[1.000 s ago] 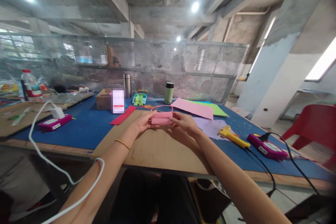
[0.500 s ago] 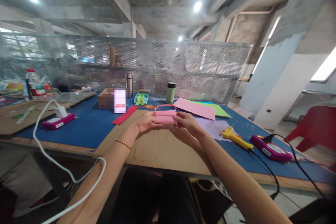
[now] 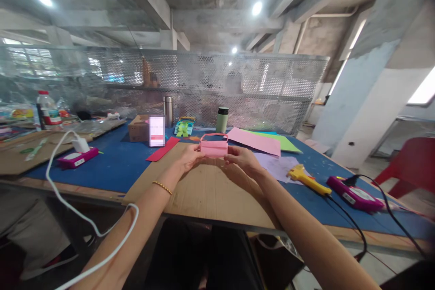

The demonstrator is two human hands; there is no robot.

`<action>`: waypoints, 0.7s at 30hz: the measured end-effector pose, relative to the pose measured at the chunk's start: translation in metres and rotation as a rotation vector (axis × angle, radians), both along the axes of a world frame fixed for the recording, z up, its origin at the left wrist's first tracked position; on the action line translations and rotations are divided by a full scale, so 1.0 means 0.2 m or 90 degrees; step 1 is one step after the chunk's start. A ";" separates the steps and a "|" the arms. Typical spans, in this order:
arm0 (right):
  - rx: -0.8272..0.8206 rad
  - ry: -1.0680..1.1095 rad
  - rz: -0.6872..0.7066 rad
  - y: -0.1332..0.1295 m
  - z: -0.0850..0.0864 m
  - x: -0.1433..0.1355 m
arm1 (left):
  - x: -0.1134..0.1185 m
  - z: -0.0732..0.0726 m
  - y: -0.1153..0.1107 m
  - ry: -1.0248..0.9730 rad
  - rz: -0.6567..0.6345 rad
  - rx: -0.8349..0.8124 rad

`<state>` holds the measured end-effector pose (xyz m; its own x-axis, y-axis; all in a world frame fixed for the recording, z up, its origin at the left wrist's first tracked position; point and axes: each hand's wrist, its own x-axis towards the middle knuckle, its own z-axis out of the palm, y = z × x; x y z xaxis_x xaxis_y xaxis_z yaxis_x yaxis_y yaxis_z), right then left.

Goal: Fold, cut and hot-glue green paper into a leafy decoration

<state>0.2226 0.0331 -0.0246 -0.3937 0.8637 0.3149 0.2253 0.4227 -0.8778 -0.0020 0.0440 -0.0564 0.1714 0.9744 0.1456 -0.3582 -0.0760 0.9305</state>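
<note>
- Small pink handbag-shaped piece with looped handle, looks like paper or thin foam (image 3: pixel 214 148): up between both hands, over the far part of the flat brown cardboard sheet (image 3: pixel 217 197).
- Left hand (image 3: pixel 190 157): fingers pinched on its left end. Right hand (image 3: pixel 244 159): fingers closed on its lower right corner.
- Handling, my guess: light, soft, easily creased, not slippery. Grip the body ends; thin handle may tear.
- Blue-topped counter (image 3: pixel 113 170): flat red strip (image 3: pixel 163 149) left, pink rectangular sheet (image 3: pixel 254 141) right, yellow corded glue gun (image 3: pixel 311 182) beyond right forearm.
- White cable (image 3: pixel 78 213) crosses left forearm, snag risk. Otherwise nothing blocks the hands.
</note>
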 end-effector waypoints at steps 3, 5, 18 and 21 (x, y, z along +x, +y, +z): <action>0.010 -0.005 -0.009 -0.01 0.01 0.00 | 0.01 -0.01 0.01 -0.003 0.019 -0.009; 0.013 -0.004 -0.008 0.00 0.01 0.00 | 0.02 -0.02 0.00 -0.005 0.026 -0.016; -0.014 0.021 -0.006 0.02 -0.02 0.02 | -0.01 0.01 0.03 -0.050 0.022 -0.041; -0.017 0.014 -0.011 0.03 -0.05 0.03 | -0.07 0.03 0.06 -0.049 0.028 -0.050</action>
